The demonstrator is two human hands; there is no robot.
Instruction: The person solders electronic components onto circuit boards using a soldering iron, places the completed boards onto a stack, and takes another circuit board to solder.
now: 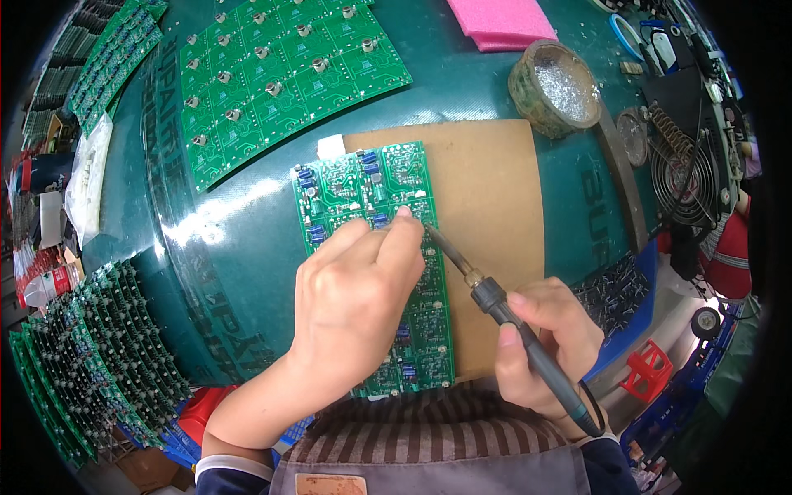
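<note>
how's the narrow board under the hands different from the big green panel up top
The narrow board is a long strip lying on a brown cardboard sheet; the big panel is wider and lies straight on the green mat. The narrow board carries blue parts; the big panel shows a grid of round silver ones. The left hand and the soldering iron in the right hand are at the narrow board; the big panel lies untouched. Both are green circuit boards.

The left hand (355, 305) hides the circuit board's (375, 190) middle and the iron's tip.
</note>
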